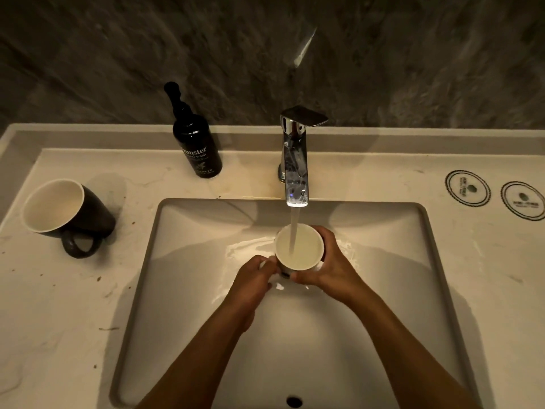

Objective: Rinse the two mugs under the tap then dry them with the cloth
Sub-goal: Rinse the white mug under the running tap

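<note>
Head view: first rinse under way — a pale-lined ceramic mug [299, 250] sits upright under the stream from the chrome tap [295, 160], nearly full, over the white rectangular basin [188, 231]; right hand [327, 265] wrapped around its wall, left hand [253, 278] closed at what looks like its handle. The second mug, matte black with a cream glazed interior [63, 211], waits on the speckled stone counter [59, 305] at left, near a dark glass hand-wash bottle [196, 143] — seemingly unrinsed; no cloth in view, drying all ahead.

Pale stone countertop [368, 178], black mug [67, 215] at left, hand-wash bottle [196, 143], chrome tap [295, 160], two round coasters [467, 188]
</note>
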